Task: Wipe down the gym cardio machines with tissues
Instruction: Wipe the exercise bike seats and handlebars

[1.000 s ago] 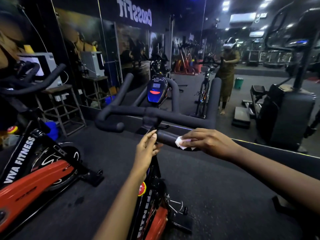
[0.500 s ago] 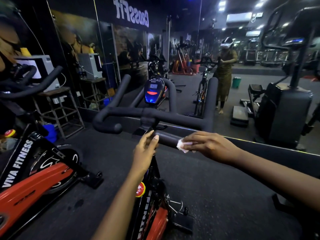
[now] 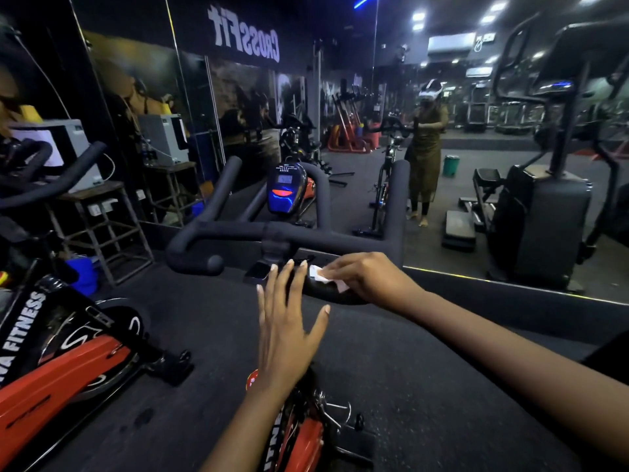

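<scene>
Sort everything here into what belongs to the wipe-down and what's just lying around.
In the job: tissue; right hand pinching it; left hand, fingers straight; handlebar being wiped.

Just around: stool; grey box on it; green bin in the mirror.

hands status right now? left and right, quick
Left hand: open, fingers straight, holding nothing.
Right hand: closed on the tissue, held against the handlebar.

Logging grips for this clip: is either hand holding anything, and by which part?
The right hand pinches a white tissue by its right side, pressing it on the handlebar. The left hand is open, holding nothing.
</scene>
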The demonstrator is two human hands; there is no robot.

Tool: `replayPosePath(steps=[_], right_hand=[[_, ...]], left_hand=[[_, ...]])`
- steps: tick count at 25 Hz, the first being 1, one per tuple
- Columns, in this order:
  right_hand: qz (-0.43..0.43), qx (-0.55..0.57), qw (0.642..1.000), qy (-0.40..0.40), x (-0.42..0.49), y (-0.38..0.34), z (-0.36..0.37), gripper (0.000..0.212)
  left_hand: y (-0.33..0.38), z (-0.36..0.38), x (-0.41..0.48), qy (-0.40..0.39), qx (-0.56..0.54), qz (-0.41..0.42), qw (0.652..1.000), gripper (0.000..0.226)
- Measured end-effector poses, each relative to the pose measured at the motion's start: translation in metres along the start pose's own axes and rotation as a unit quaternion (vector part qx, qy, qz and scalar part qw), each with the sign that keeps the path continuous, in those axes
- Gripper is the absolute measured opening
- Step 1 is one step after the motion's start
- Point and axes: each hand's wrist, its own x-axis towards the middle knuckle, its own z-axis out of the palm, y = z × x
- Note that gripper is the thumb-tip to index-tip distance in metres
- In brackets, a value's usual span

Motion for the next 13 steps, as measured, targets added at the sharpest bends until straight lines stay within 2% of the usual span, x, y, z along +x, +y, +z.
replayPosePath(steps=[3, 6, 8, 11, 13], right_hand=[[-0.009, -0.084, 0.996, -0.028, -0.042, 0.016, -0.028, 0.028], [0.039, -0.145, 0.988, 0.023, -0.062, 0.034, -0.044, 0.030], [0.089, -0.128, 0.985, 0.079, -0.064, 0.020, -0.026, 0.030], [0.052, -0.133, 0.980, 0.138, -0.069, -0.008, 0.015, 0.026], [0.057, -0.143, 0.971, 0.181, -0.076, -0.003, 0.022, 0.030]], left_hand=[[0.001, 0.008, 0.016, -0.029, 0.069, 0.113, 0.991, 0.062], [-0.002, 0.018, 0.032, -0.048, 0.124, 0.178, 0.975, 0.055], [-0.004, 0.022, 0.035, -0.051, 0.143, 0.194, 0.969, 0.053], [-0.007, 0.021, 0.035, -0.055, 0.150, 0.210, 0.964, 0.052], [-0.007, 0.020, 0.035, -0.053, 0.154, 0.208, 0.964, 0.051]])
